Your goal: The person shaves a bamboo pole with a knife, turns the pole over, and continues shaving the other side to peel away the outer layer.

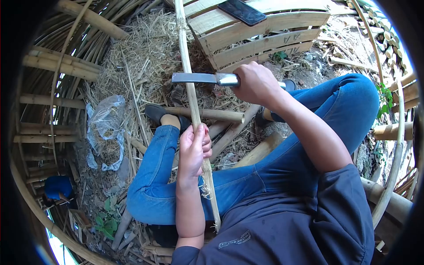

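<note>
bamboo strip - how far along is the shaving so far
Done: frayed fibres hang off the bamboo strip just below the left hand, and shavings litter the ground. In hand: the left hand grips the strip while the right hand holds the knife blade against it. Left: the length above the blade, running up out of view.

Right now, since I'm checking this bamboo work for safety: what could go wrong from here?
1. The knife blade meets the bamboo strip above the left hand, whose grip is lower on the same strip; a slip down it could cut the fingers.
2. The left knee and shoe lie close beside the strip, within the blade's likely path.
3. The phone rests near the wooden pallet edge and could get knocked off.
</note>
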`<action>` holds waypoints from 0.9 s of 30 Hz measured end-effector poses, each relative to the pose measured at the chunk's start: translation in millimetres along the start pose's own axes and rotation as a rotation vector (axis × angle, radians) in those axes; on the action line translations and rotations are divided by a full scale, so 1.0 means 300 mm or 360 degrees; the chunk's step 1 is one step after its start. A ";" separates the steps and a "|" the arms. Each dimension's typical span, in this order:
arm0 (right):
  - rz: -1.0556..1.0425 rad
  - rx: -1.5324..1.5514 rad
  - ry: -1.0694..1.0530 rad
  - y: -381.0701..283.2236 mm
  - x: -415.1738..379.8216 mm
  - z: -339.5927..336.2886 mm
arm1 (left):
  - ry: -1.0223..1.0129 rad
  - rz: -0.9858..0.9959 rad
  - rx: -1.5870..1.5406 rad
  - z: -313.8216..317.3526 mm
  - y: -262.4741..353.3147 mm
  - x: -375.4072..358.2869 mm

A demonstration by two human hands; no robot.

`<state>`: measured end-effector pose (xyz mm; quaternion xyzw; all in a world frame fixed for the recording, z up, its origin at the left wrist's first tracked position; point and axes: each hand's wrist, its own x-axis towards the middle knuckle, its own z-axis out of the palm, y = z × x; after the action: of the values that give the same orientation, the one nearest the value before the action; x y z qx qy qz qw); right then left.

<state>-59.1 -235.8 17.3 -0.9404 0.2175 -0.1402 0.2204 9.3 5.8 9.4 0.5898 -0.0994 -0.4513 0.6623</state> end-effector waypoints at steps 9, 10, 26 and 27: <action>-0.0319 -0.0057 -0.0267 -0.073 -0.061 0.057 | 0.0156 0.0033 0.0147 -0.001 -0.013 0.002; -0.0317 -0.0071 -0.0264 -0.073 -0.061 0.069 | 0.0156 0.0046 0.0141 -0.002 -0.013 0.000; -0.0063 -0.0150 0.0071 0.008 0.019 0.055 | 0.0488 0.0617 0.1302 0.058 -0.132 -0.015; -0.0037 -0.0183 0.0120 0.027 0.028 0.040 | 0.0468 0.0587 0.1324 0.076 -0.133 -0.021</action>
<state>-50.5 -242.1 4.5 -0.9481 0.2225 -0.1652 0.1560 -28.7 -1.2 -16.5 0.8350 -0.2797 -0.1600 0.4461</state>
